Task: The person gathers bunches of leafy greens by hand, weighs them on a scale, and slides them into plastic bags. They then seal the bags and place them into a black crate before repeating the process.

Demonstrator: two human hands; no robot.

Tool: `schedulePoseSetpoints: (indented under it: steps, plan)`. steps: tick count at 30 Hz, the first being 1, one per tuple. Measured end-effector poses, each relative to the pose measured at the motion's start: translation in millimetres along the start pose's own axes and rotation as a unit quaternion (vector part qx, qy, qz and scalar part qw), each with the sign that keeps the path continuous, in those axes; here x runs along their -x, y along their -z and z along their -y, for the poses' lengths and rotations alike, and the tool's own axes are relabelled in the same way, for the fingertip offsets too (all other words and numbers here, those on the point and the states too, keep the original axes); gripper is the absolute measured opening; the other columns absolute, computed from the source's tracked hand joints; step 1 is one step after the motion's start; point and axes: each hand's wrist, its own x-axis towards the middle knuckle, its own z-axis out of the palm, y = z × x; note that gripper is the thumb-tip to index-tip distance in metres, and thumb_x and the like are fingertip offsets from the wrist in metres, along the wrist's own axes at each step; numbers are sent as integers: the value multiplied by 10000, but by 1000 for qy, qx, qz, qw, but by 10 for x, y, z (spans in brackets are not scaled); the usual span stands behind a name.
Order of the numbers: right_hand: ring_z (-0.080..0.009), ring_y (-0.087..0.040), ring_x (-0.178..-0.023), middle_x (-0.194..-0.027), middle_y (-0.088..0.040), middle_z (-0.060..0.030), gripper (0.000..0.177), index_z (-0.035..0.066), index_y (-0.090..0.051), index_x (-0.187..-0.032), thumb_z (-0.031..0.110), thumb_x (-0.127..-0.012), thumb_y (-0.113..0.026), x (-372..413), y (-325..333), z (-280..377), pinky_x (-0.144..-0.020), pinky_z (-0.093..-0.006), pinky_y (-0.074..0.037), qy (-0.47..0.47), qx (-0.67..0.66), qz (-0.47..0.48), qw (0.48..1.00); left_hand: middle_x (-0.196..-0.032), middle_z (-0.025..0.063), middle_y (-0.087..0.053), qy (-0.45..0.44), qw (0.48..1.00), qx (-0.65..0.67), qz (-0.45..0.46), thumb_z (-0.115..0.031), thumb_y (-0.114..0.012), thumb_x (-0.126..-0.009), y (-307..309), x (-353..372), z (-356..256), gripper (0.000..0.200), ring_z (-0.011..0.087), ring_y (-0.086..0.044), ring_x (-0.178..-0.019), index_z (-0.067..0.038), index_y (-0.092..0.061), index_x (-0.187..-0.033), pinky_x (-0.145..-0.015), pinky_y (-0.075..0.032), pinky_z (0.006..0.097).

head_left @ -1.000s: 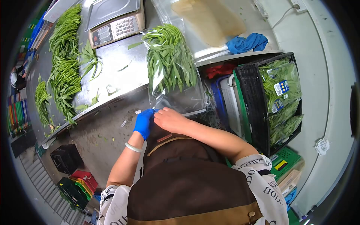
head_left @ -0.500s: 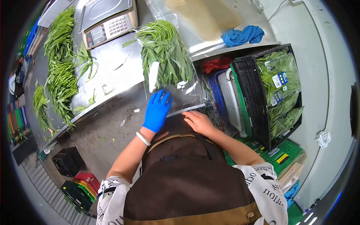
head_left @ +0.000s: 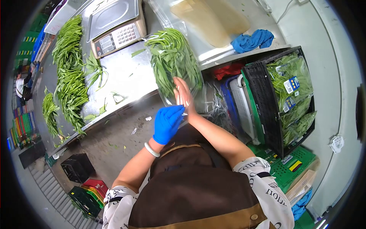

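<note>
A clear plastic bag (head_left: 202, 89) filled with leafy green vegetables (head_left: 171, 57) lies at the table's near edge, its mouth end toward me. My left hand (head_left: 167, 121), in a blue glove, is closed with its fingers pressed together on the gathered mouth end of the bag. Bare, with fingers stretched out, my right hand (head_left: 183, 96) lies flat against the bag's lower part, just beyond the gloved fingertips. The stems point away from me and the leaves toward my hands.
Loose bunches of greens (head_left: 70, 78) line the table's left side, beside a weighing scale (head_left: 116, 36). A blue cloth (head_left: 252, 40) lies at the back right. To the right, a black crate (head_left: 263, 103) holds bagged greens; green crates (head_left: 291, 168) sit below.
My right hand has left the bag's mouth edge and moved up and left onto its lower part. My left hand has come down and right, its fingers closing; the bag's mouth is now gathered.
</note>
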Motion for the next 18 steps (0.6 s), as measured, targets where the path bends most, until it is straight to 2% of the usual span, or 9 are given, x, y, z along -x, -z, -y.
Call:
schedulePoseSetpoints:
  steps: [3,4,7,8,13,16,18]
  plan:
    - [-364,-533,-1131,-1248,-520,-212,370,4,-492,-1273,23,-907,-536,-232,-85,27,-941,-375,-443,-37,-22,-21,999,-1118,53,-642,-3,1000,14,0,-31,-697,-726,-4,-15,16,411,264,-611,-940,-99,-618,-1123,-789,-462,374]
    - [-352,-558,-1073,-1178,-555,-206,312,-7,-530,-1220,29,-911,-547,-312,-130,63,-903,-374,-451,-35,-25,-61,997,-1118,53,-643,-2,1000,20,3,-32,-698,-727,2,-23,15,412,264,-611,-939,-99,-616,-1125,-789,-462,374]
    - [-343,-574,-1010,-1134,-568,-193,297,-7,-542,-1199,33,-905,-560,-487,-115,196,-860,-369,-463,-116,-35,-42,992,-1123,52,-647,-1,999,38,12,-50,-701,-736,14,-70,17,386,264,-610,-940,-96,-621,-1111,-790,-459,372]
    - [-324,-585,-950,-1066,-577,-174,271,-7,-568,-1158,25,-890,-576,-511,-176,81,-820,-368,-466,-83,-3,-59,995,-1124,53,-647,-3,999,42,16,-56,-701,-740,5,-71,29,376,264,-609,-939,-96,-624,-1106,-790,-459,371]
    - [-307,-589,-901,-986,-570,-150,204,-14,-611,-1056,28,-856,-617,-631,-246,50,-783,-348,-464,-85,31,-77,993,-1107,59,-654,-3,998,53,36,-78,-705,-753,-27,-78,57,298,267,-615,-919,-83,-649,-1045,-769,-465,374]
    - [-300,-586,-863,-948,-573,-144,152,-21,-631,-997,26,-853,-619,-647,-194,91,-756,-327,-459,-74,21,-82,994,-1113,73,-654,-5,994,90,69,-81,-687,-780,48,-184,62,313,258,-624,-907,-72,-648,-1090,-792,-470,365]
    - [-301,-589,-857,-935,-579,-148,135,-25,-637,-977,31,-856,-618,-639,-221,1,-756,-332,-462,-61,15,-95,994,-1101,102,-654,49,991,122,19,-106,-665,-811,174,-331,116,338,280,-629,-924,-56,-632,-1144,-794,-480,375]
